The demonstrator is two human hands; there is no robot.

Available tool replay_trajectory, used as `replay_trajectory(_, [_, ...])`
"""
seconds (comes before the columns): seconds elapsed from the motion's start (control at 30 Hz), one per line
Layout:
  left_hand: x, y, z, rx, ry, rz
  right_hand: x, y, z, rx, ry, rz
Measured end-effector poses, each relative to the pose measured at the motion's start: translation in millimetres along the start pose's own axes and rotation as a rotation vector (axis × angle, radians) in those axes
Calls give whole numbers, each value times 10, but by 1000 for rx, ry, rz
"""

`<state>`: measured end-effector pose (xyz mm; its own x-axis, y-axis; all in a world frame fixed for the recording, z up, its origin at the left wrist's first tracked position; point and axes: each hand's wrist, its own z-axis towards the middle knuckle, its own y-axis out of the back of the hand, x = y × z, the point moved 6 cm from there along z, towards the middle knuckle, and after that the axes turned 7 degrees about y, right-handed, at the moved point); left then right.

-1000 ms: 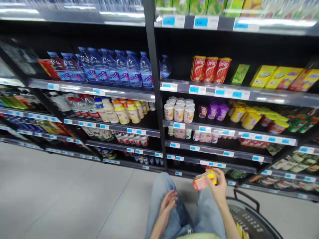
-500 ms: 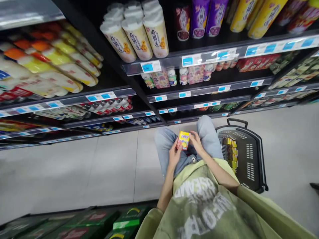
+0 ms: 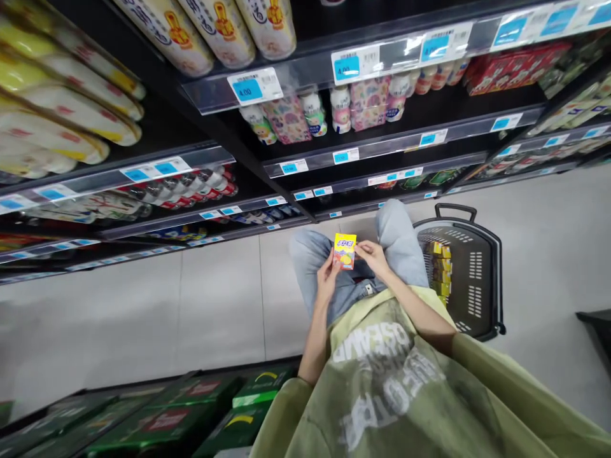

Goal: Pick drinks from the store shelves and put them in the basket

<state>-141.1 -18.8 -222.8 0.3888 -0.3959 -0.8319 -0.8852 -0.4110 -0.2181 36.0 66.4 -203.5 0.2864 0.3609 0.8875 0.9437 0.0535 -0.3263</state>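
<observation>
A small yellow-and-red box (image 3: 344, 247) with a yellow fruit picture is held upright in front of my lap. My left hand (image 3: 328, 275) grips its lower left side, the thumb over the front. At the right edge, the fingers of my right hand (image 3: 373, 257) are pinched together, touching the box near its upper corner. Whether they hold anything besides that edge is too small to make out. Beside my right knee stands a dark shopping basket (image 3: 462, 305) with several small yellow packs (image 3: 442, 270) stacked along its left side.
Ahead rise dark store shelves (image 3: 305, 162) with price tags, bottles and small drink packs. Tall cans (image 3: 267, 28) stand on a higher shelf. Stacked green cartons (image 3: 157, 420) lie behind on the left. Grey tiled floor (image 3: 214, 299) runs alongside, and a dark object (image 3: 596, 327) is at the right edge.
The view has shifted, so the shelves look closer. The box now faces me more squarely and is more upright. Both hands have stayed on it.
</observation>
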Motion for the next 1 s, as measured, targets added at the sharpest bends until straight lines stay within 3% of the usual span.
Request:
replay_trajectory(0.43, [-41,-29,-3,50,-6,15,53,43,-30,26,15,-53])
replay_trajectory(0.73, [-73,-87,-53,109,17,53,65,62,-22,-38,-6,-42])
replay_trajectory(1.0, [-101,-103,-50,53,-15,38,103,39,-19,-25,19,-69])
